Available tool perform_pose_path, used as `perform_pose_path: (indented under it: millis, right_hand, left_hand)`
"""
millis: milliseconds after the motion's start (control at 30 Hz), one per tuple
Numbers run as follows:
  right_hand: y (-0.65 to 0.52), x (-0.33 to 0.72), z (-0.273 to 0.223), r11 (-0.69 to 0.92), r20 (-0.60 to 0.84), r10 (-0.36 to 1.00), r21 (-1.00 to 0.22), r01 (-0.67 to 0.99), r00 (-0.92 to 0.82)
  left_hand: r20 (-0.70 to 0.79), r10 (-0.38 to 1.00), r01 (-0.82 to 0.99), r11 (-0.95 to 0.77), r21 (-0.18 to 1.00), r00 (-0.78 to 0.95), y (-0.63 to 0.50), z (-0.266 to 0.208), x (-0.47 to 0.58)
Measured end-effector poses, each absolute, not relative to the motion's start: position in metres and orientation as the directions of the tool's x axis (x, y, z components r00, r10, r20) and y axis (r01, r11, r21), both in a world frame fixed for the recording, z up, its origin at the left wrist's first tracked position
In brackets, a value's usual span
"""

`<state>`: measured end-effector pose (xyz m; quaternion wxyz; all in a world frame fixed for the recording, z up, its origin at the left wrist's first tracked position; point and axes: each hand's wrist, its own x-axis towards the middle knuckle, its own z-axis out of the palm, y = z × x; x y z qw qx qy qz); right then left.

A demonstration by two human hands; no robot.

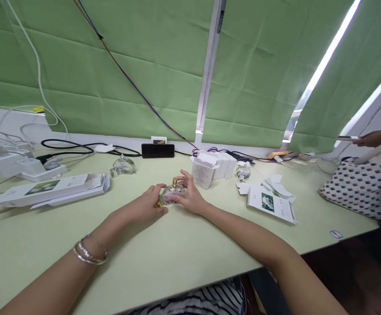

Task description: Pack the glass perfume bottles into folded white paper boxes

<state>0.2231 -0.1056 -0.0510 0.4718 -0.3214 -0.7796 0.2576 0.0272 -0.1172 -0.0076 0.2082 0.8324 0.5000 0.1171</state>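
A clear, rounded glass perfume bottle [169, 193] with a gold-coloured neck stands on the table in front of me. My right hand [192, 197] grips it from the right, thumb across its front and fingers behind and near the neck. My left hand [147, 204] is at the bottle's left side. Its fingers curl around a small gold-coloured piece [158, 204], which looks like a cap and is partly hidden. Just behind my right hand stands an open white carton [203, 171] with its top flaps up.
More white boxes [223, 165] stand beside the carton. Similar glass bottles are at back left [124, 165] and right [243, 171]. Flattened cartons lie left [62, 189] and right [272, 203]. A phone [158, 151], cables and a patterned bag [361, 186] line the edges; another person's hand [377, 138] is far right.
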Motion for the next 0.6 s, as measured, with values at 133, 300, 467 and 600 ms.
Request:
perform_pose_path:
  millis: [133,300,467,600]
  right_hand:
    - [-0.106,0.223,-0.048,0.541,0.386,0.824,-0.754,0.373,-0.415]
    - [-0.105,0.223,-0.05,0.581,0.432,0.805,-0.713,0.392,-0.407]
    - [-0.107,0.222,-0.049,0.632,0.423,0.755,-0.672,0.385,-0.502]
    - [-0.11,0.223,-0.048,0.649,0.423,0.737,-0.662,0.376,-0.527]
  left_hand:
    - [-0.058,0.917,0.801,-0.312,0.51,0.394,-0.11,-0.003,0.018]
    - [0.374,0.917,0.658,-0.369,0.657,0.14,-0.109,0.011,0.027]
    - [0.549,0.82,0.484,-0.551,0.679,0.164,-0.12,0.02,0.034]
    - [0.526,0.804,0.498,-0.589,0.637,0.277,-0.123,0.013,0.037]
